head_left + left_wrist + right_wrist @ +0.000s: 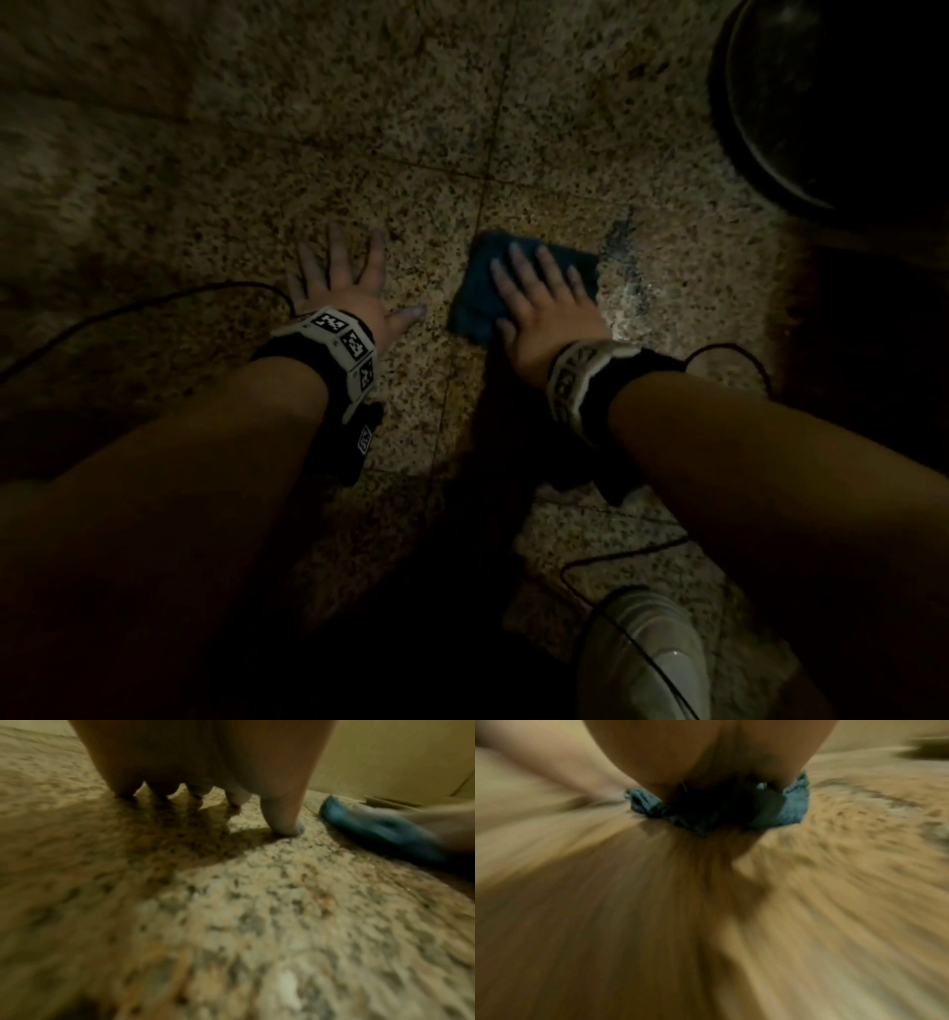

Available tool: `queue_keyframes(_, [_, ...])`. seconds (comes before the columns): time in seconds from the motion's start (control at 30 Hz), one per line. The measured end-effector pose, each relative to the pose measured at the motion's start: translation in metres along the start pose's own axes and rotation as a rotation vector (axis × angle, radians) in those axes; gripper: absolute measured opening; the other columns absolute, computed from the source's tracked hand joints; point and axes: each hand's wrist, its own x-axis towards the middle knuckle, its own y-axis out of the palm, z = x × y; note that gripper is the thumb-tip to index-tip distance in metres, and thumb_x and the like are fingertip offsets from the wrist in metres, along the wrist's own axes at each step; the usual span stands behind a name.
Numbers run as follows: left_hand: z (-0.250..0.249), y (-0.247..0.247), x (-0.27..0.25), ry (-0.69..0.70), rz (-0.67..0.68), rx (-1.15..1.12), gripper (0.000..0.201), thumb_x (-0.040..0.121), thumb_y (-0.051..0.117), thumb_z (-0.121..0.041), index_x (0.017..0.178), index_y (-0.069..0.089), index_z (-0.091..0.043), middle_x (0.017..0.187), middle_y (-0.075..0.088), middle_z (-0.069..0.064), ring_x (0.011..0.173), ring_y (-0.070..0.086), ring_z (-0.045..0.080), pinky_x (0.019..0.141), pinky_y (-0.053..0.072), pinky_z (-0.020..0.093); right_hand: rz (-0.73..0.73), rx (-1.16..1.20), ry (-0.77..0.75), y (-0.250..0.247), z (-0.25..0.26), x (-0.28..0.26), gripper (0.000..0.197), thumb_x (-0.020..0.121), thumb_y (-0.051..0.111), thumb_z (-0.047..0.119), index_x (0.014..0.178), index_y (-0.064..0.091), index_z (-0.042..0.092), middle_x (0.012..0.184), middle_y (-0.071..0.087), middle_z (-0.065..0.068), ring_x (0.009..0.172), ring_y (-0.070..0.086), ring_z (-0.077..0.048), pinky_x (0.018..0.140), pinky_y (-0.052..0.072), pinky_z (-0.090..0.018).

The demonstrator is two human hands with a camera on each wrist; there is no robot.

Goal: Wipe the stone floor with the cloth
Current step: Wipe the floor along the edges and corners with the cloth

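Note:
A folded blue cloth lies on the speckled stone floor. My right hand presses flat on the cloth with straight, spread fingers. To the cloth's right a dark smear with pale streaks marks the floor. My left hand rests flat on the bare floor left of the cloth, fingers spread, holding nothing. In the left wrist view the left thumb touches the floor and the cloth shows at the right. The right wrist view is blurred; the cloth bulges out under my palm.
A dark round basin stands at the upper right. My pale shoe is at the bottom right. Thin black cables trail over the floor from both wrists. Tile joints cross the floor. A pale wall rises behind the cloth.

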Motion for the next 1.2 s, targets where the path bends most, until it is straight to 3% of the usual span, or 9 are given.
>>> queue_keyframes(0.2, [-0.003,0.000,0.002,-0.023,0.009,0.018,0.090,0.085,0.032,-0.073,0.146,-0.023,-0.035,0.154,-0.030,0.006,0.142,-0.018,0.039,0.114,-0.003,0.054,-0.061,0.150,0.203,-0.043,-0.008,0.051,0.060,0.102,0.017,0.043,0.151,-0.013,0.024,0.157,-0.024,0.001,0.144,-0.020,-0.026,0.115,-0.010,-0.045])
queue_keyframes(0.47, [-0.002,0.002,0.004,-0.018,0.001,0.018,0.092,0.085,0.031,-0.074,0.145,-0.025,-0.033,0.154,-0.029,0.009,0.141,-0.018,0.041,0.114,-0.007,0.053,-0.084,0.125,0.194,-0.047,-0.013,0.056,0.060,0.102,0.016,0.044,0.151,-0.013,0.025,0.157,-0.024,0.000,0.144,-0.021,-0.027,0.116,-0.010,-0.046])
queue_keyframes(0.7, [-0.018,-0.006,0.003,0.006,-0.022,-0.032,0.085,0.092,0.028,-0.065,0.151,-0.012,-0.019,0.157,-0.020,0.011,0.143,-0.016,0.036,0.116,-0.005,0.049,-0.024,0.032,0.068,-0.026,-0.026,0.022,0.059,0.102,0.015,0.043,0.149,-0.019,0.028,0.155,-0.029,0.002,0.143,-0.024,-0.025,0.117,-0.011,-0.043])
queue_keyframes(0.87, [-0.037,-0.015,0.004,0.160,-0.070,0.045,0.078,0.096,0.035,-0.054,0.151,-0.011,-0.022,0.157,-0.021,0.009,0.143,-0.016,0.036,0.116,-0.005,0.050,0.066,-0.054,-0.025,0.009,-0.038,-0.027,0.063,0.101,0.016,0.048,0.143,-0.028,0.029,0.148,-0.036,0.006,0.140,-0.030,-0.021,0.114,-0.015,-0.040])
queue_keyframes(1.0, [-0.058,-0.015,0.001,0.225,-0.045,0.112,0.077,0.096,0.036,-0.053,0.151,-0.010,-0.025,0.156,-0.024,0.008,0.142,-0.018,0.036,0.115,-0.007,0.050,0.152,-0.100,-0.026,0.036,-0.042,-0.060,0.067,0.099,0.017,0.053,0.129,-0.037,0.027,0.135,-0.044,0.008,0.127,-0.039,-0.014,0.112,-0.019,-0.039])
queue_keyframes(1.2, [-0.084,-0.007,-0.001,0.264,0.027,0.150,0.076,0.096,0.038,-0.052,0.151,-0.009,-0.028,0.154,-0.029,0.002,0.144,-0.018,0.031,0.116,0.000,0.048,0.149,-0.054,-0.021,0.038,-0.043,-0.062,0.064,0.101,0.018,0.049,0.145,-0.026,0.033,0.135,-0.042,0.013,0.139,-0.031,-0.016,0.111,-0.019,-0.036])
